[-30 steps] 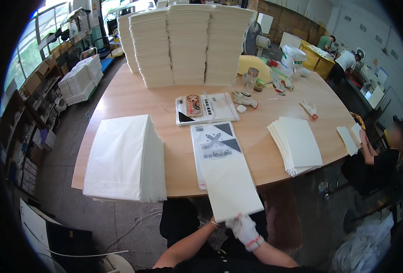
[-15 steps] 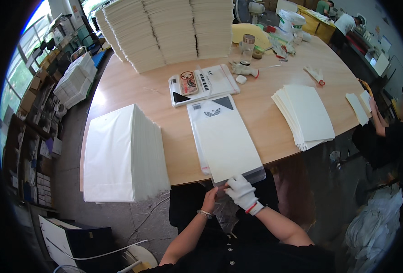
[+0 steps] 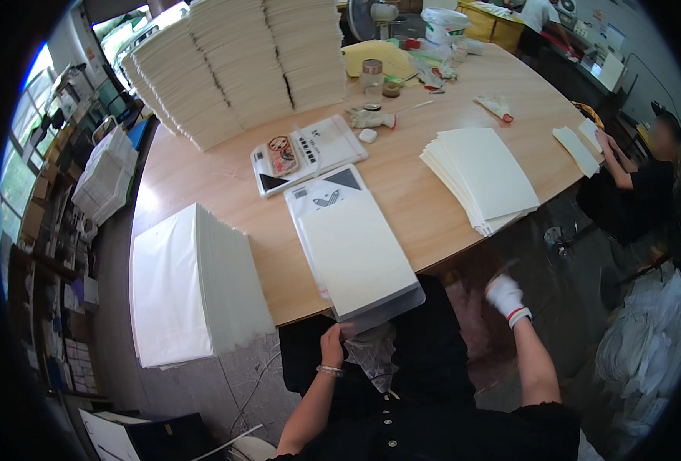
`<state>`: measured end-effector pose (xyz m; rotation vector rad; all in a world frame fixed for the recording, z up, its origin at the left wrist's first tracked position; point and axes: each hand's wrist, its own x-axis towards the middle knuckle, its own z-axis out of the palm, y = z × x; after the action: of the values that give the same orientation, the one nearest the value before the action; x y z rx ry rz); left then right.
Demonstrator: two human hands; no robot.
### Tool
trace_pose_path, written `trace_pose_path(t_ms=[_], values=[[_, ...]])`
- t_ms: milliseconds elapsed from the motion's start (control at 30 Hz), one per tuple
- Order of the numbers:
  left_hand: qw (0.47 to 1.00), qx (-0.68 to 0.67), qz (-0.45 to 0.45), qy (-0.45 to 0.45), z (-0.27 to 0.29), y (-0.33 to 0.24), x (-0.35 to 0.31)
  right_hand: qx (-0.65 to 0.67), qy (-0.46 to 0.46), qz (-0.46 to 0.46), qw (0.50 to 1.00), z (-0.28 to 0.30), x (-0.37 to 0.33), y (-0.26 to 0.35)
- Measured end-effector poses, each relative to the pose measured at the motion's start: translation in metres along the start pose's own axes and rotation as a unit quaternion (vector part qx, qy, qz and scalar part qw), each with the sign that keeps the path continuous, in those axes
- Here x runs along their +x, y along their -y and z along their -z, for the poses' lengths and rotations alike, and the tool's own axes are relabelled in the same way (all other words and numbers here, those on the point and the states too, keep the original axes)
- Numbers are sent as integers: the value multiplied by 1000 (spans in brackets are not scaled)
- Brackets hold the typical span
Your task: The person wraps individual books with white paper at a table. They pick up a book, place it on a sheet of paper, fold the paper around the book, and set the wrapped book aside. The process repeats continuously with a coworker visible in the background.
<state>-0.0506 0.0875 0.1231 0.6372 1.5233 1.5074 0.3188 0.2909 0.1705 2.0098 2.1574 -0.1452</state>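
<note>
A clear plastic bag (image 3: 386, 313) with a cream paper stack (image 3: 359, 257) inside lies at the table's near edge, its transparent flap hanging over. At the flap's left corner my bare left hand (image 3: 333, 346) is closed, pinching the plastic. My right hand (image 3: 505, 298), in a white glove with a red-edged cuff, is off to the right beyond the table edge, apart from the bag. Motion smears its fingers, and whether they hold anything cannot be made out. Under the filled bag, another plastic bag shows along the left side.
A tall white paper stack (image 3: 167, 288) stands at the left, a larger cream stack (image 3: 240, 65) behind. Fanned cream sheets (image 3: 486, 177) lie at the right. Further back are a phone (image 3: 283, 156) on packed bags, a jar (image 3: 372, 81) and loose gloves (image 3: 494, 107). A person (image 3: 647, 169) sits at the right.
My right hand has left the bag's flap and swung out to the right. My left hand stays at the flap's left corner. The whole view has shifted a little.
</note>
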Motion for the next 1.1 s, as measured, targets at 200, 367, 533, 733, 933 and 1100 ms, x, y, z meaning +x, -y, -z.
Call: trace_pose_path(t_ms=[200, 367, 533, 733, 933, 1100], values=[[797, 494, -341, -67, 3, -48, 3, 229, -85, 289, 926, 10, -41, 85], [729, 521, -444, 18, -1, -60, 13, 359, -120, 389, 840, 47, -14, 148], [789, 457, -405, 68, 4, -69, 16, 349, -41, 512, 784, 50, 1, 129], [948, 297, -107, -39, -1, -52, 27, 259, -63, 281, 922, 42, -15, 162], [986, -6, 145, -78, 5, -32, 18, 349, -69, 108, 928, 32, -29, 170], [994, -10, 103, 30, -11, -65, 12, 616, 42, 126, 777, 16, -32, 164]])
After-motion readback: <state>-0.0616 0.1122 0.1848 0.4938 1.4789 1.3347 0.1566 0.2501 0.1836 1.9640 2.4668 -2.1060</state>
